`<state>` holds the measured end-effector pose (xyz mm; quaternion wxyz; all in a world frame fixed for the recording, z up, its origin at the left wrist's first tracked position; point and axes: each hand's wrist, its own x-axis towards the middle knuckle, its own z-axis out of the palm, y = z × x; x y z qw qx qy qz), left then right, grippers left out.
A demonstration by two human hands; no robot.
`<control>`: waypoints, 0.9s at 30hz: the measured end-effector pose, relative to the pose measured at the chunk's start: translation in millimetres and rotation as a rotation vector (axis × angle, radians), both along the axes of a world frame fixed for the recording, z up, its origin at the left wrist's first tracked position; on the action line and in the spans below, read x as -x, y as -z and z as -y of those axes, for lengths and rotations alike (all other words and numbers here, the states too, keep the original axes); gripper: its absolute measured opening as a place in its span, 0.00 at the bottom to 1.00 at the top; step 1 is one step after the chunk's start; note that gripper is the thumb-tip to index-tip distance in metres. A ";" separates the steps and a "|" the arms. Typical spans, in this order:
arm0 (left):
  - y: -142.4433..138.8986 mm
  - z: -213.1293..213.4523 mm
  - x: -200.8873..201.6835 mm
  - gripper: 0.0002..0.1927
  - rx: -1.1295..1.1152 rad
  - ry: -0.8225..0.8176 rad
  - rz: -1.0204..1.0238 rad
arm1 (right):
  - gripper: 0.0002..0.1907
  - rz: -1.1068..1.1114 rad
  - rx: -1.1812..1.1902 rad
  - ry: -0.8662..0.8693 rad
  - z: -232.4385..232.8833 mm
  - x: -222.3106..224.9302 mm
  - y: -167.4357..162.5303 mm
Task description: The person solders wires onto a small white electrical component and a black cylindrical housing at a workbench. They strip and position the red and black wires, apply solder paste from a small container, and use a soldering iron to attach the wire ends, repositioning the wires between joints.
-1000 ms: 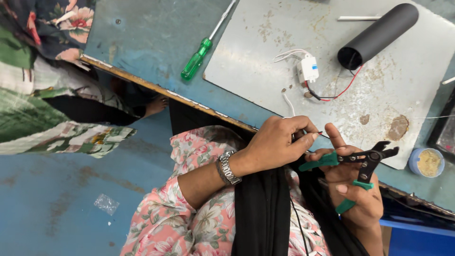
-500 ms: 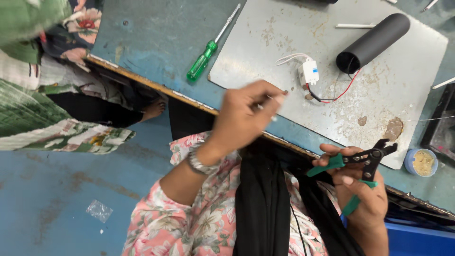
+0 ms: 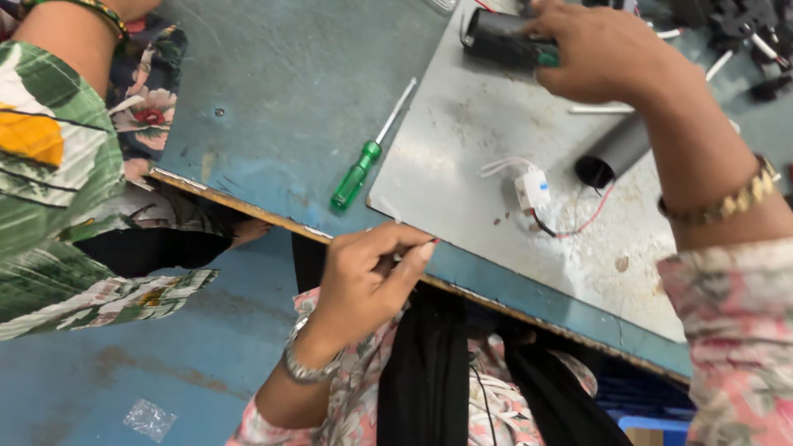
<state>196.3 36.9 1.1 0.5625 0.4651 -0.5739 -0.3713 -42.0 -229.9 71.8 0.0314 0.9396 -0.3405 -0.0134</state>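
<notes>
left hand (image 3: 368, 277) pinched shut on a small thin piece, kind unclear, at the table edge (image 3: 248, 208) | right hand (image 3: 607, 54) closed over a black tube (image 3: 504, 37), far side of the metal plate (image 3: 462, 157) | white part with wires (image 3: 535, 188) lies loose between both grips, nothing joined yet | green screwdriver (image 3: 357, 175) just beyond left hand, untouched

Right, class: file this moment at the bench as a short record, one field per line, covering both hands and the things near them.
left hand: at the table edge, fingertips pinched on something small, too small to tell
right hand: reaching far across, resting on a black cylinder
surface: grey metal sheet on a blue table
nearby: green-handled screwdriver; white connector with wires; second black tube
</notes>
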 end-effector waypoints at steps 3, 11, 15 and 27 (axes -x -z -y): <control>3.0 -2.7 -22.3 0.04 -0.002 -0.105 -0.004 | 0.36 -0.037 -0.245 0.186 38.2 -29.6 12.3; 19.7 15.8 -35.9 0.06 -0.043 -0.144 -0.034 | 0.36 -0.284 -0.311 0.307 26.1 -25.9 14.5; 26.6 28.9 -34.6 0.06 -0.043 -0.097 -0.089 | 0.38 -0.304 -0.254 0.166 -26.5 -12.6 8.7; 31.2 37.2 -16.2 0.04 -0.134 -0.035 -0.009 | 0.43 -0.265 -0.319 0.222 -77.1 23.3 6.5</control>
